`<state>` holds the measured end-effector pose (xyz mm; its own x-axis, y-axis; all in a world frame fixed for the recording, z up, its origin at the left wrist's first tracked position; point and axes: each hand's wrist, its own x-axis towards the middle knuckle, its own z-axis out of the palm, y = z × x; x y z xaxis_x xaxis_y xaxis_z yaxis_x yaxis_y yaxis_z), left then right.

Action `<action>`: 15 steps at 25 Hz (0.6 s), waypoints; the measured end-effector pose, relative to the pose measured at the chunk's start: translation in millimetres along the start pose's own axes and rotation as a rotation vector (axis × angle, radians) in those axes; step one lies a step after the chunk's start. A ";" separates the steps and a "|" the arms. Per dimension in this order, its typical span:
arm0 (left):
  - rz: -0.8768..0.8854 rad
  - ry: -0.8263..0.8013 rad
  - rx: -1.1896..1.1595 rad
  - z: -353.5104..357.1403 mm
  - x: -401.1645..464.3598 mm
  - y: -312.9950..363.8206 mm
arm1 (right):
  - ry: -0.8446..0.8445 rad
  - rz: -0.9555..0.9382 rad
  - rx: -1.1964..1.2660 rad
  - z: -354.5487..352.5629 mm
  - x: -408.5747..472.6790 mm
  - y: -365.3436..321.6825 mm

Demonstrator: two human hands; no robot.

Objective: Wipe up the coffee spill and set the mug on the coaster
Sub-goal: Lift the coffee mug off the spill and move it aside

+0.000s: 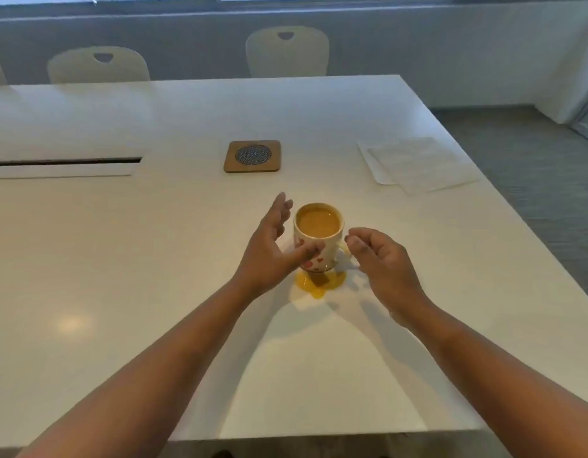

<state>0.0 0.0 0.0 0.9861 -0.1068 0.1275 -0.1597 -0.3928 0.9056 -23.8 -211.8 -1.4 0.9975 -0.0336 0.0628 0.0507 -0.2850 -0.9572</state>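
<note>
Spill (320, 283) on the counter (153, 259), at the mug's near foot. Mug (319, 238) upright between the hands: left hand (272, 249) spread, thumb on its wall; right hand (381, 259) loosely curled beside the handle, gripping nothing. Beyond: coaster (252, 156), napkins (414, 163) far right.

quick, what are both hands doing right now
Left hand: open, thumb against the mug.
Right hand: loosely curled beside the handle, holding nothing.

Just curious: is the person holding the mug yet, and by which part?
Nothing is held yet. The left hand is spread open beside the mug; the right hand, loosely curled, is near its handle.
</note>
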 end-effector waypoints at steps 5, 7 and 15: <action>-0.037 -0.118 -0.109 6.2 5.6 -9.0 | -0.082 0.123 0.146 2.0 2.4 9.0; -0.013 -0.083 -0.140 8.0 8.2 -12.7 | -0.115 0.146 0.177 1.9 3.3 7.9; -0.026 -0.098 -0.206 0.2 24.0 -23.9 | -0.214 0.218 0.288 1.7 10.2 9.3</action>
<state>27.5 6.7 -18.7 0.9788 -0.1914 0.0726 -0.1118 -0.2027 0.9728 -13.0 -213.2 -10.2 0.9728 0.1450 -0.1808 -0.1808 -0.0131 -0.9834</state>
